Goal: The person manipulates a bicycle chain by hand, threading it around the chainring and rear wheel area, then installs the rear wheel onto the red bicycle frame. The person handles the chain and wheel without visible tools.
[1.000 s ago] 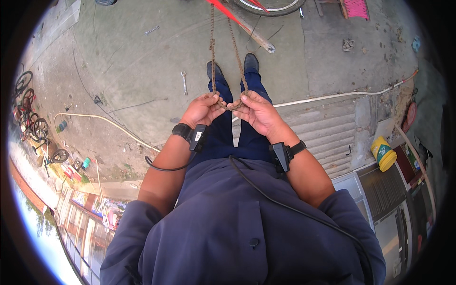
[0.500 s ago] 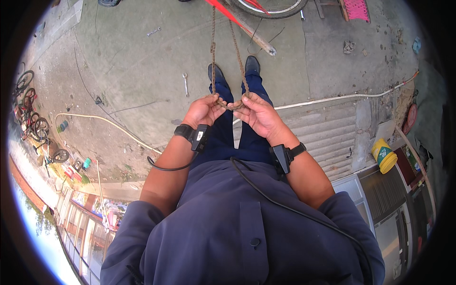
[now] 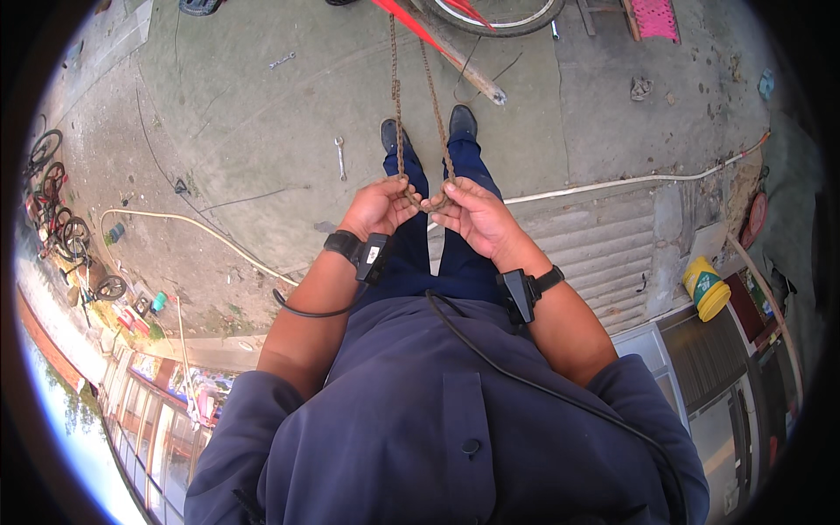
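Note:
A rusty brown bicycle chain (image 3: 437,109) hangs in a loop toward me from the red bicycle frame (image 3: 418,28) at the top of the view. My left hand (image 3: 382,206) pinches the chain's left run between thumb and fingers. With thumb on top, my right hand (image 3: 473,214) grips the right run. Between my hands the chain sags in a short bend, and my fingertips almost meet there. The links under my fingers are partly hidden. Both hands are over my legs, nearer than my shoes.
A bicycle wheel (image 3: 499,26) lies at the top. Below it a worn pole end (image 3: 492,91) points my way. Wrenches (image 3: 340,158) lie on the floor. A pale hose (image 3: 612,180) crosses at right, near a yellow bucket (image 3: 707,289). Several bicycles (image 3: 66,210) stand far left.
Both hands have shifted slightly nearer to me and closer together. The bend of chain between them has become narrower and deeper, and both hands still hold it.

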Available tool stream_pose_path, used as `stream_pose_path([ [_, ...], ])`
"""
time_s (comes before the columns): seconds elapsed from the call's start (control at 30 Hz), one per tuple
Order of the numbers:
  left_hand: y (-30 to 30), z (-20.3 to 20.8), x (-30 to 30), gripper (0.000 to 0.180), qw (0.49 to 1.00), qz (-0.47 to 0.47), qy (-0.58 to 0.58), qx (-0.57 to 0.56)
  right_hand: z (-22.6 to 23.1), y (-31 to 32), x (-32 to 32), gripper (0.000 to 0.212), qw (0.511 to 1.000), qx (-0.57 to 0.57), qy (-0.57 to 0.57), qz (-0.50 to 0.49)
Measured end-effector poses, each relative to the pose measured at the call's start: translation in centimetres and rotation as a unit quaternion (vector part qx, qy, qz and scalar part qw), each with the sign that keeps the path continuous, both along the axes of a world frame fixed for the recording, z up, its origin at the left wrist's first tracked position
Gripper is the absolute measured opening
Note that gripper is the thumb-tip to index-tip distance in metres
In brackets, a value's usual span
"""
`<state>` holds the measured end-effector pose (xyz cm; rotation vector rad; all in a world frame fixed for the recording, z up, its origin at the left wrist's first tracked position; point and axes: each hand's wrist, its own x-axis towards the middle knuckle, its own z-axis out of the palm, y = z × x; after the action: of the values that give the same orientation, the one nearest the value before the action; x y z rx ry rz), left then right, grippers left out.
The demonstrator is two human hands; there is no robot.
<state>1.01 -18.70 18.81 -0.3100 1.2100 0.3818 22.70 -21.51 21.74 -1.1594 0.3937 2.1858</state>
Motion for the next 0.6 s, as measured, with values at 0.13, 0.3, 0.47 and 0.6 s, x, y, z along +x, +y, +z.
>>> stream_pose_path([
  [0.13, 0.2, 0.2, 0.2, 0.006, 1.0, -0.017, -0.008, 0.01, -0.1, 0.0, 0.4, 0.015, 1.0, -0.005, -0.012, 0.009],
  [0.3, -0.1, 0.6, 0.4, 0.008, 0.999, -0.01, -0.018, 0.037, -0.2, 0.0, 0.7, 0.018, 1.0, -0.015, -0.018, 0.008],
  [0.47, -0.7, 0.5, 0.2, 0.01, 0.998, -0.026, -0.001, 0.061, -0.2, -0.1, 0.5, 0.024, 0.999, -0.034, -0.034, 0.012],
  [0.6, -0.9, 0.4, -0.1, 0.013, 0.998, -0.021, 0.007, 0.066, -0.2, 0.2, 0.0, 0.03, 0.999, -0.033, -0.032, 0.023],
])
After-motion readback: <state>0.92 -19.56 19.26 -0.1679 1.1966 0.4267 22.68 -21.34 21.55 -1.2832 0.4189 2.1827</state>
